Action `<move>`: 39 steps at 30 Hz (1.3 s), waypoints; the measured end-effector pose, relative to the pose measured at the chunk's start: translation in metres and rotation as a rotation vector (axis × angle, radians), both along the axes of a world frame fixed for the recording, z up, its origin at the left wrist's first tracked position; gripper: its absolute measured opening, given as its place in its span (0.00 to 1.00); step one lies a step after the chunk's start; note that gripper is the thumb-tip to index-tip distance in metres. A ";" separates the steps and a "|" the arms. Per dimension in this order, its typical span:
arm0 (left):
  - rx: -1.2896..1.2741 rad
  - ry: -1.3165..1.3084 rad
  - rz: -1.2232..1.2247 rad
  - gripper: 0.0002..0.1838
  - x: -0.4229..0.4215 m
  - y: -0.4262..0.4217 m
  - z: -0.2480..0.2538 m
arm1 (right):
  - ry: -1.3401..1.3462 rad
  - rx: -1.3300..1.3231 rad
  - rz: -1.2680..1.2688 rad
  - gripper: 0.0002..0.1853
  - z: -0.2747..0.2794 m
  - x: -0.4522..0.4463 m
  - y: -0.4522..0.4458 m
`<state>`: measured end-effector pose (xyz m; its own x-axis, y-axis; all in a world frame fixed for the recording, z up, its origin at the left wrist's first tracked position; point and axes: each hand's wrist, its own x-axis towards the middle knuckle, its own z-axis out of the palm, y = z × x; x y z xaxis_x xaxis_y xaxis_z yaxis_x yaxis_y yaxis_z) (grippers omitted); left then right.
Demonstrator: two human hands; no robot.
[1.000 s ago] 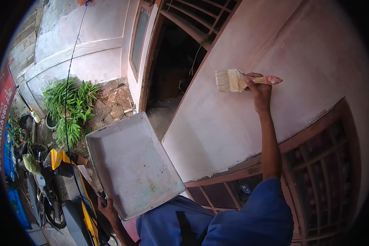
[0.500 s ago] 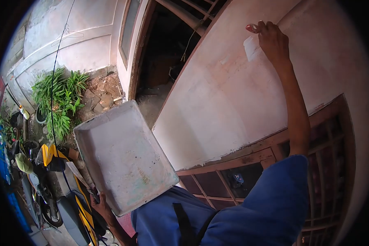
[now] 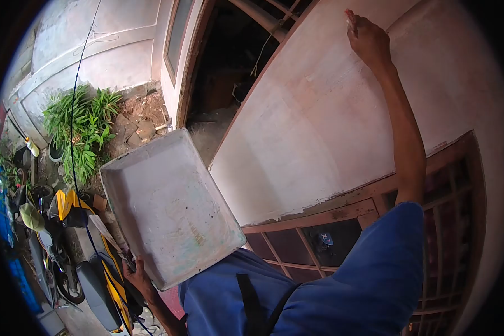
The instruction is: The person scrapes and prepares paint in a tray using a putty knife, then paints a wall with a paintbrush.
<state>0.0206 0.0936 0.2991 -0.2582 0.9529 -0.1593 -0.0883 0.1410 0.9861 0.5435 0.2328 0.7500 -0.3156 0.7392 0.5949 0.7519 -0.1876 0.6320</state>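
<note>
My right hand (image 3: 371,43) is closed round the red-tipped handle of a putty knife (image 3: 350,17), high against the pinkish plastered wall (image 3: 297,129). Its blade is hidden behind the hand. At lower left, my left hand (image 3: 138,275) closes on a second putty knife (image 3: 107,234), whose long pale blade points up and away. That hand is also at the edge of a shallow grey tray (image 3: 168,201), which tilts across my front near my lap. Thin whitish residue and greenish stains coat the tray's floor.
A wooden-framed window (image 3: 341,221) runs below the wall, and a dark opening (image 3: 218,73) lies beyond it. Green plants (image 3: 84,134) grow by the far wall. Motorcycles (image 3: 56,252) stand at left. A dark cable (image 3: 73,112) hangs down in front of them.
My right hand has moved up the wall and turned, so the putty knife's white blade no longer shows. The tray and my left hand have shifted slightly upward in view.
</note>
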 end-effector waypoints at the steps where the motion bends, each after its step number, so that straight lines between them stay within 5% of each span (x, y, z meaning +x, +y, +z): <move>1: -0.004 0.004 0.015 0.21 0.000 0.000 -0.004 | -0.174 0.072 0.049 0.10 0.011 -0.007 -0.003; 4: -0.012 0.017 0.039 0.21 -0.001 -0.001 -0.010 | -0.386 0.087 -0.062 0.09 -0.024 0.003 0.008; 6: -0.016 0.026 0.037 0.21 -0.002 0.000 -0.009 | -0.405 -0.071 -0.095 0.06 -0.095 0.005 0.012; 9: 0.030 -0.002 0.064 0.15 0.009 0.000 0.013 | -0.224 -0.445 -0.010 0.05 -0.219 0.006 0.008; 11: 0.038 0.004 0.054 0.15 0.007 0.000 0.009 | 0.099 -0.609 0.057 0.06 -0.249 -0.006 0.007; 14: 0.026 0.012 0.044 0.16 0.003 -0.001 0.002 | 0.254 -0.546 -0.041 0.08 -0.207 0.007 0.025; 18: 0.036 0.007 0.046 0.16 0.005 0.000 0.002 | 0.278 -0.164 -0.075 0.19 -0.024 -0.003 0.014; 21: 0.002 0.019 0.025 0.16 0.008 0.000 0.016 | -0.060 0.097 -0.098 0.07 0.098 0.018 0.006; 23: 0.014 0.029 0.036 0.15 0.012 0.001 0.020 | -0.535 0.137 0.017 0.13 0.132 -0.012 -0.011; 26: 0.019 -0.002 0.056 0.14 0.005 0.000 0.000 | -0.334 0.176 -0.049 0.04 0.120 0.033 -0.005; 27: 0.029 -0.010 0.057 0.14 0.002 -0.001 -0.008 | -0.520 0.159 0.162 0.03 0.093 0.027 -0.005; 28: 0.039 -0.016 0.057 0.14 -0.002 -0.001 -0.015 | -0.441 0.043 0.016 0.05 0.057 0.027 -0.009; 32: 0.043 -0.035 0.045 0.14 -0.001 0.000 -0.016 | -0.023 -0.334 0.072 0.03 -0.039 -0.001 -0.029; 35: 0.049 -0.034 0.057 0.15 0.000 0.000 -0.017 | 0.288 -0.135 -0.003 0.08 0.006 -0.013 -0.036; 36: 0.055 -0.036 0.061 0.15 0.001 0.000 -0.012 | 0.228 0.030 0.100 0.16 0.034 0.015 -0.033; 39: 0.046 -0.030 0.040 0.16 0.000 0.000 -0.013 | 0.106 0.577 0.115 0.17 0.127 0.044 -0.051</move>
<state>0.0203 0.0938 0.2859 -0.2919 0.9485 -0.1234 -0.1221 0.0910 0.9883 0.5877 0.1822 0.8771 -0.2913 0.2523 0.9228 0.8411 -0.3920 0.3727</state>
